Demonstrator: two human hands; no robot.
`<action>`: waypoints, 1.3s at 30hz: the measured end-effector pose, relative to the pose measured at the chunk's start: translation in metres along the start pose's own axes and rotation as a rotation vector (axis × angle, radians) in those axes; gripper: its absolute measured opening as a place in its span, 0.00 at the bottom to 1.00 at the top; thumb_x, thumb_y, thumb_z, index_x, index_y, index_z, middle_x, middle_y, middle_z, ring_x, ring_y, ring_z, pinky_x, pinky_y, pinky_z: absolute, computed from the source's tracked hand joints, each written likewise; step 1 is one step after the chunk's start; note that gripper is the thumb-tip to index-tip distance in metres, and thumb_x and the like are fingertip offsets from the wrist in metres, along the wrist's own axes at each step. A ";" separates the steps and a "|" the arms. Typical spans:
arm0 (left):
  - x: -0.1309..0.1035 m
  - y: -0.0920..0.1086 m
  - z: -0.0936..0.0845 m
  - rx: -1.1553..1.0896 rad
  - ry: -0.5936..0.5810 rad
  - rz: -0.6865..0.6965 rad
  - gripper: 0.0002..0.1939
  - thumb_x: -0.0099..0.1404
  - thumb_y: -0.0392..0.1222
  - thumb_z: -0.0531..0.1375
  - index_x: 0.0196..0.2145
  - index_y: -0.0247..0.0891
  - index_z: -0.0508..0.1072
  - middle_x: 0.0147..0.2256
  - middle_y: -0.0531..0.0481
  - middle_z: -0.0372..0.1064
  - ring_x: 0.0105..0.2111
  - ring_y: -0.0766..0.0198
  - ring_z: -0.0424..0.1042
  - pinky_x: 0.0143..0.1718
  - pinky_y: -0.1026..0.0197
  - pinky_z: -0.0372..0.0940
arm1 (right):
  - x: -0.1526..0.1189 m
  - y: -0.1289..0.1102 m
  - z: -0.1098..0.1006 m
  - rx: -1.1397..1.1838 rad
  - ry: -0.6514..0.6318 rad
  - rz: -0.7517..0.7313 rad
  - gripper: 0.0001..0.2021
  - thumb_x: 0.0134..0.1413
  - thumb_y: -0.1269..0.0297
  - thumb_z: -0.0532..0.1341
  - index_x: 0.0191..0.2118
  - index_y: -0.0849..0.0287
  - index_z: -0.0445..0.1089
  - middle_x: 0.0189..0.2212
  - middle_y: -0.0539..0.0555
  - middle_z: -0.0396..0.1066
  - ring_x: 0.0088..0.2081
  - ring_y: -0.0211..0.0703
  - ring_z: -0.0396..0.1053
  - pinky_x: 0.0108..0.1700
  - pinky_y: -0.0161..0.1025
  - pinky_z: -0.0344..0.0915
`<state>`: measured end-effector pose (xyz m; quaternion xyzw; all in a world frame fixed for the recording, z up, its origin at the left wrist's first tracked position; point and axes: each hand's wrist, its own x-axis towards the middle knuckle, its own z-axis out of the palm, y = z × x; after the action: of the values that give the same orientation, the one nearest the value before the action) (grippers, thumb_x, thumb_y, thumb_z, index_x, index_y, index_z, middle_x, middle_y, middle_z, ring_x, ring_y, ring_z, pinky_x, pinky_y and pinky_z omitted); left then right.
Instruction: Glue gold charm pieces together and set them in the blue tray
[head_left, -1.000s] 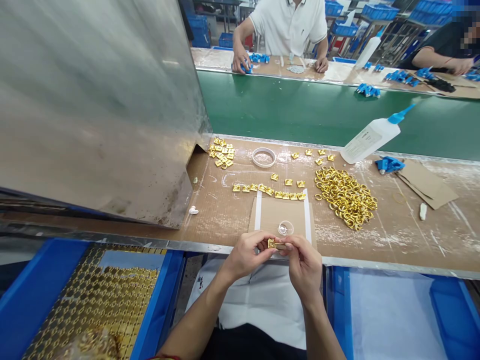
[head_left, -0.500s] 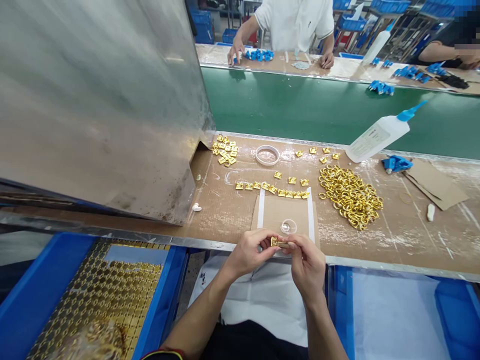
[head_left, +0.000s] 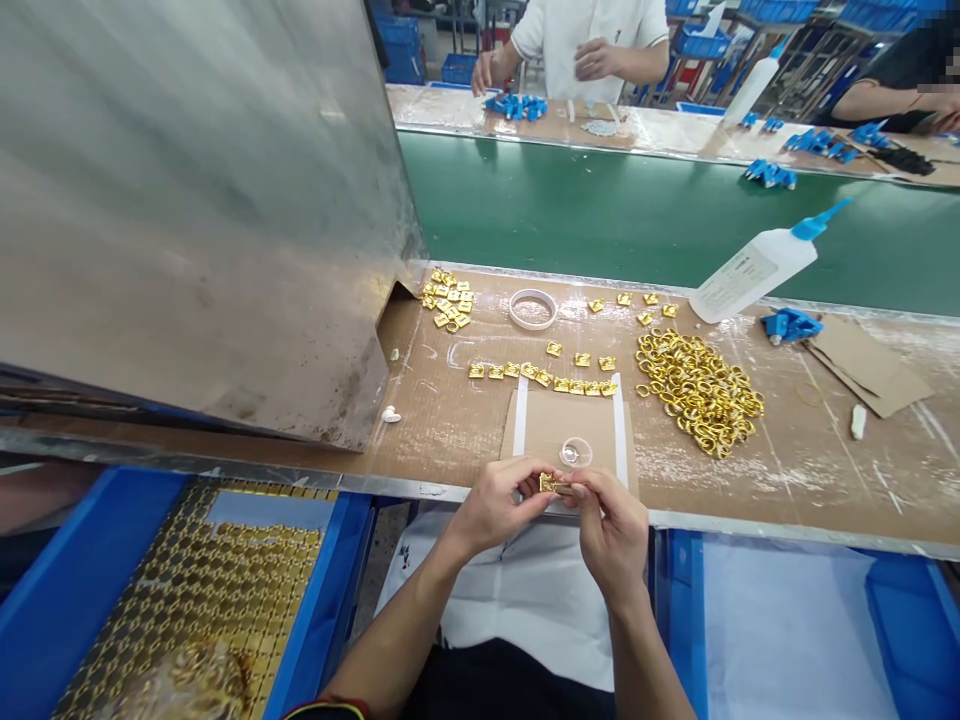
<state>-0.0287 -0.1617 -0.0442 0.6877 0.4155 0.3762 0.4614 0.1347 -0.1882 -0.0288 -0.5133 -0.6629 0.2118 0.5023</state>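
Note:
Just over the table's front edge, my left hand [head_left: 501,500] pinches a small gold square piece [head_left: 547,483] between thumb and fingers. My right hand [head_left: 613,520] is closed on a thin, brass-coloured stick-like piece [head_left: 564,489], which meets the gold square; its exact kind is too small to make out. Right behind the fingers, a small clear round dish [head_left: 576,453] sits on a cardboard sheet [head_left: 540,420] with white tape strips. A row of gold square pieces [head_left: 561,384] lies along that sheet's far side. To the right is a heap of gold rings [head_left: 701,390].
A big metal panel [head_left: 225,220] blocks the left. Further back are a tape roll [head_left: 533,309], a leaning white bottle [head_left: 754,272] and a green belt [head_left: 600,205]. Blue bins [head_left: 169,590] flank my lap. Across the belt, a co-worker [head_left: 585,45] handles blue pieces.
My hands stay almost in place, the gold piece shifting slightly between the fingers. Across the belt, the co-worker's hands have lifted off the table. Blue pieces on the belt have moved slightly right.

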 end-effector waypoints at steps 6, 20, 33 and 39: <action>0.000 0.000 0.001 -0.017 0.003 -0.003 0.09 0.66 0.41 0.62 0.41 0.35 0.79 0.28 0.50 0.73 0.26 0.66 0.69 0.28 0.66 0.65 | 0.000 0.000 0.000 -0.016 -0.003 -0.004 0.11 0.68 0.69 0.56 0.34 0.56 0.73 0.28 0.53 0.77 0.27 0.41 0.74 0.30 0.35 0.72; 0.000 0.000 0.001 -0.006 -0.001 -0.005 0.10 0.67 0.43 0.62 0.41 0.35 0.79 0.28 0.50 0.74 0.26 0.65 0.70 0.28 0.66 0.66 | -0.002 0.002 0.002 0.006 0.015 0.008 0.09 0.67 0.70 0.57 0.35 0.55 0.73 0.29 0.52 0.78 0.26 0.41 0.75 0.29 0.35 0.70; 0.001 0.000 0.001 0.000 0.014 -0.002 0.09 0.67 0.43 0.62 0.40 0.36 0.78 0.28 0.50 0.74 0.26 0.65 0.70 0.29 0.65 0.67 | -0.002 0.001 0.005 -0.014 0.018 0.018 0.10 0.68 0.67 0.58 0.36 0.56 0.75 0.29 0.53 0.80 0.27 0.42 0.77 0.31 0.37 0.75; 0.000 0.000 0.001 0.016 0.024 0.006 0.08 0.66 0.41 0.62 0.40 0.36 0.78 0.28 0.50 0.74 0.26 0.65 0.70 0.30 0.65 0.67 | -0.003 0.002 0.006 -0.012 0.027 0.013 0.09 0.67 0.69 0.58 0.37 0.55 0.76 0.30 0.53 0.80 0.27 0.42 0.77 0.31 0.36 0.75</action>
<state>-0.0280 -0.1620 -0.0448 0.6880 0.4220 0.3824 0.4497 0.1302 -0.1884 -0.0342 -0.5232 -0.6542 0.2042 0.5066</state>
